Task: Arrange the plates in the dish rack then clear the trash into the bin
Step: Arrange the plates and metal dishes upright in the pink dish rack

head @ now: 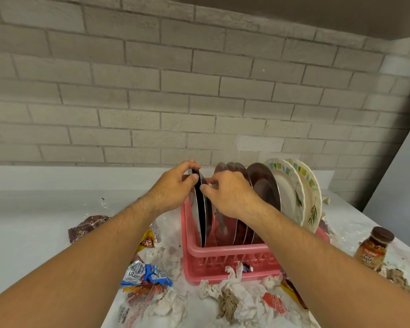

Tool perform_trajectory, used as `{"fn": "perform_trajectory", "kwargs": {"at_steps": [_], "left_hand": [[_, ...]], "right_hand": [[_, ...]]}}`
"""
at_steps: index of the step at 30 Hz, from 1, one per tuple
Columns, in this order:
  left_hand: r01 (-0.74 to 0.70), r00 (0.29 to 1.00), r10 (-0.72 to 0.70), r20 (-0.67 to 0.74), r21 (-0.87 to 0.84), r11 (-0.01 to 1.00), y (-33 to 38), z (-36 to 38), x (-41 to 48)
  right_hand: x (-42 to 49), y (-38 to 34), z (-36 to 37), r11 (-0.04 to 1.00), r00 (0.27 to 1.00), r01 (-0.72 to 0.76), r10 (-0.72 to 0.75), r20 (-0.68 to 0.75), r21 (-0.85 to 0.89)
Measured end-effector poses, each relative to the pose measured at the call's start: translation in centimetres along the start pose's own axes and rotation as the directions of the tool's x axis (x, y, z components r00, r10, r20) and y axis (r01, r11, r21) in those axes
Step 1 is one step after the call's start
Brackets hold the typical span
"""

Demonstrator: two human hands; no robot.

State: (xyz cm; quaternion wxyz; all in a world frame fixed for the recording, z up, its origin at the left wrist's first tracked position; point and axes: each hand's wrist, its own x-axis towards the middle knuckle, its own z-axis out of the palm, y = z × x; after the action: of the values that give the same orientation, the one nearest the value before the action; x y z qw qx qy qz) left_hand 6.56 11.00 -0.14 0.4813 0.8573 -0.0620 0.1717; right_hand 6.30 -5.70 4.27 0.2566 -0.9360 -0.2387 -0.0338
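Nearest me, crumpled tissues (232,297) and a blue wrapper (149,275) litter the desk (33,221) in front of the pink dish rack (223,256). Over the rack's left end, my left hand (173,190) and right hand (227,195) both pinch the top rim of a steel plate (200,216), which stands on edge inside the rack. Beyond it stand more steel plates (263,185) and two patterned plates (291,192). I judge that letting go before its lower edge seats could tip it over the rack's left wall or against its neighbours. No bin is in view.
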Motion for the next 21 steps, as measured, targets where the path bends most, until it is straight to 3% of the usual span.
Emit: {"fn": "perform_trajectory", "kwargs": {"at_steps": [4,10,14,21], "left_hand": [[0.013,1.000,-0.013,-0.005,0.001,1.000,0.2,0.2,0.1],[0.041,0.985,0.000,-0.173,0.237,0.971,1.1,0.3,-0.1],[0.022,0.983,0.040,-0.178,0.333,0.943,1.8,1.0,0.1],[0.027,0.960,0.103,-0.258,0.457,0.889,2.6,0.4,1.2]], "right_hand": [[0.5,-0.4,-0.1,0.982,0.999,0.025,-0.030,-0.022,-0.188],[1.9,-0.2,1.0,0.946,0.999,-0.045,0.046,-0.003,-0.320],[3.7,-0.4,0.9,0.917,0.991,0.048,-0.092,-0.093,-0.396],[5.7,-1.4,-3.0,0.871,0.962,0.074,-0.191,-0.196,-0.485]]}}
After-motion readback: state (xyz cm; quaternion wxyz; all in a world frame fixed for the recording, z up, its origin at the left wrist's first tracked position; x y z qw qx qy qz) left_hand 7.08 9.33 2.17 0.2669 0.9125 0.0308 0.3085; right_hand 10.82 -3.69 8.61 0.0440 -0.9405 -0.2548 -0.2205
